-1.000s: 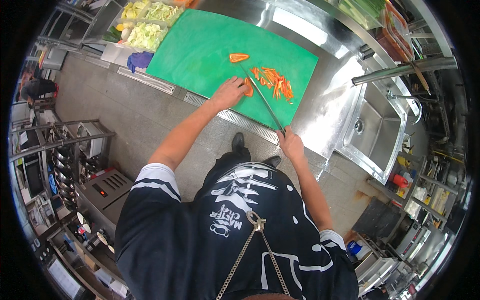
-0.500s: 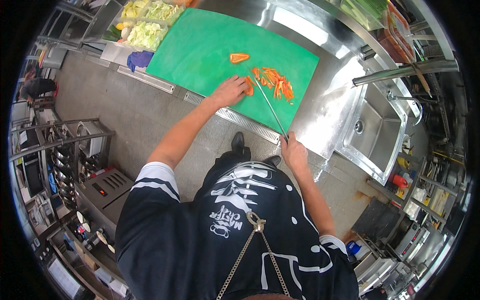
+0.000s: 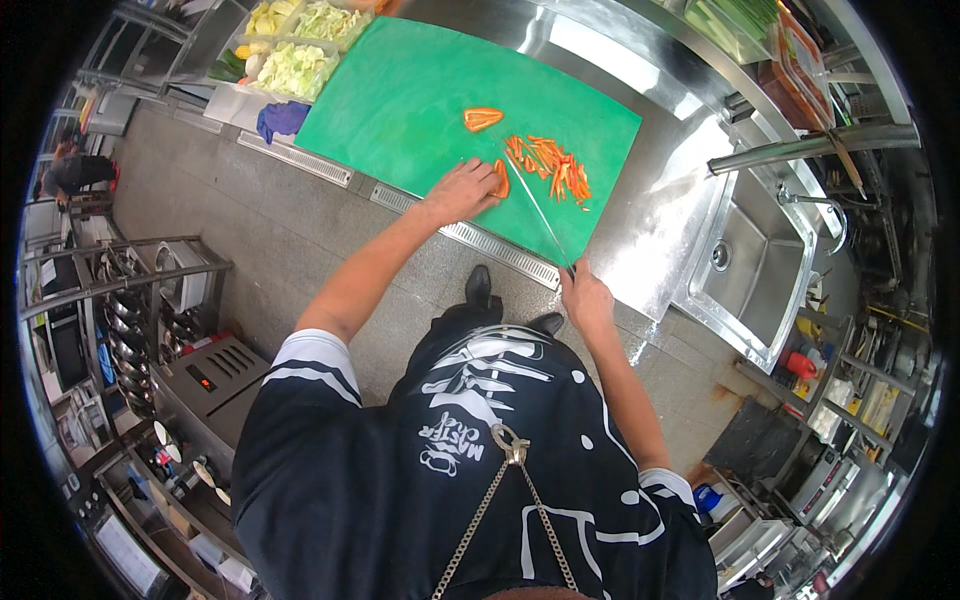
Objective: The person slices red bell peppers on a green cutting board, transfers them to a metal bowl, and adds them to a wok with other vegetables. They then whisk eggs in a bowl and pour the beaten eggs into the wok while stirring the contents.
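Observation:
My left hand point(image 3: 466, 192) has its fingers curled over an orange pepper piece point(image 3: 502, 179), pinning it to the green cutting board point(image 3: 400, 90). The fingers partly cover this piece. In my right hand point(image 3: 588, 300) is the dark handle of a long knife point(image 3: 537, 208). Its blade slants away to the left across the board, just right of the held piece. Beyond the blade lies a loose heap of thin pepper strips point(image 3: 568, 175). Another uncut pepper piece point(image 3: 483, 120) rests farther back on the board.
Tubs of chopped pale green leaves point(image 3: 290, 72) and a crumpled blue cloth point(image 3: 282, 120) sit left of the board. To the right are a steel counter point(image 3: 650, 240) and a sink point(image 3: 755, 270) with a tap. Another person point(image 3: 80, 175) stands far left.
The knife has shifted slightly left and away from me, its blade still beside the held pepper piece. My left hand has moved a little toward me, staying on that piece.

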The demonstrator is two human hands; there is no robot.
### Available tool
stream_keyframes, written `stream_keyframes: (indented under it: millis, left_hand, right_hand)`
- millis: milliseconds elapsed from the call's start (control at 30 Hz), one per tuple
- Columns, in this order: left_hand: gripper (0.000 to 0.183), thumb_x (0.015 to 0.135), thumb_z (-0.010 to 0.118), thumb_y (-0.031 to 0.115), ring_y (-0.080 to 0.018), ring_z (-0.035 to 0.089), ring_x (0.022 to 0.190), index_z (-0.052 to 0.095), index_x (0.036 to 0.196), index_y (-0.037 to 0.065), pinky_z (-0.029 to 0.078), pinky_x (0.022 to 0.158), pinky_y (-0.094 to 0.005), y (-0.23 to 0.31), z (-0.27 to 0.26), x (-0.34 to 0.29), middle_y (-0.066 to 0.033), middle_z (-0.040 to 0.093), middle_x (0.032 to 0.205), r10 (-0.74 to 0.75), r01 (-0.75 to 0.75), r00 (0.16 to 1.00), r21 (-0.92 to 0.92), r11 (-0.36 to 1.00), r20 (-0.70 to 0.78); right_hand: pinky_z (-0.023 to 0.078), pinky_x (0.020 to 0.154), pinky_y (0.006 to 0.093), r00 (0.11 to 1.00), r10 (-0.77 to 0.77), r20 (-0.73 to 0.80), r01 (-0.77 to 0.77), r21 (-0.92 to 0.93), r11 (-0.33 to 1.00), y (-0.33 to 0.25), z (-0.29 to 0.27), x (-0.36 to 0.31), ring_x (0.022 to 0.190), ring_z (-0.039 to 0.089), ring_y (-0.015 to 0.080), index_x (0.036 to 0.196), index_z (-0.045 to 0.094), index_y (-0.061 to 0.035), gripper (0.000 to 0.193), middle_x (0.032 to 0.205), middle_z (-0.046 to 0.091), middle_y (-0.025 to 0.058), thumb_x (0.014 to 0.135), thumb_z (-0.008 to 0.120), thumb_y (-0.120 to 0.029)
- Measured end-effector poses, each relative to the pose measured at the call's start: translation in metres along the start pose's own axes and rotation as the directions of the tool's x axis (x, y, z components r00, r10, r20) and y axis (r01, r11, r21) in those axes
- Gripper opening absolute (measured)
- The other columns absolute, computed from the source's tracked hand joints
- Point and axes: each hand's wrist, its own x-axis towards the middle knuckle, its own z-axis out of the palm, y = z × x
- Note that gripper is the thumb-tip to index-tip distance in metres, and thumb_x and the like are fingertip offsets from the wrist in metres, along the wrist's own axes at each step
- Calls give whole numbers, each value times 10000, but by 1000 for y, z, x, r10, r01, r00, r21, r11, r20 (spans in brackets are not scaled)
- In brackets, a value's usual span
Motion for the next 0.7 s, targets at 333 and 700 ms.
stream_keyframes:
  millis: [333,700]
  left_hand:
    - [275,922,719,240,-323,581,1128,635,1119,68,523,969,-476,4,12,10,-104,602,1141,-49,48,998,11,999,31]
    - [291,911,718,215,-335,590,1135,624,1139,60,521,989,-521,13,15,7,-121,590,1146,-122,122,992,13,992,-34]
  right_hand:
    - [569,687,585,999,1,41,0,-20,1000,-7,10,6,755,717,493,1105,552,-14,386,760,706,290,1041,601,-391]
    - [564,661,590,996,53,70,-46,-104,994,-5,-9,-22,740,719,491,1102,548,-24,389,754,705,281,1040,600,-404]
